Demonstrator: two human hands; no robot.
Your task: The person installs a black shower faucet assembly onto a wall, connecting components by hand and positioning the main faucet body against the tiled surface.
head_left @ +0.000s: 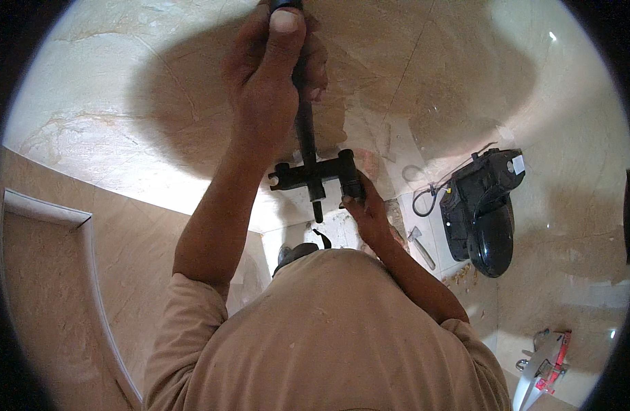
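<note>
A black tube [305,137] rises from a black cross-shaped fitting [298,178] that looks like a shower mixer on the beige marbled wall. My left hand [274,75] is raised high and wrapped round the tube, its thumb pressed near the top. Lower down, my right hand [371,214] has its fingers closed round the thick knob-like cylinder [350,179] at the fitting's right end. Below the bar's middle, a short black spout end points down. How the fitting joins the wall is hidden.
A black toilet [491,240] stands to the right, with a thin grey hose [424,200] beside it. A hammer-like tool [422,248] lies on the floor between it and my right arm. At lower right is a red and white object [549,363]. A recessed niche [47,294] is on the left.
</note>
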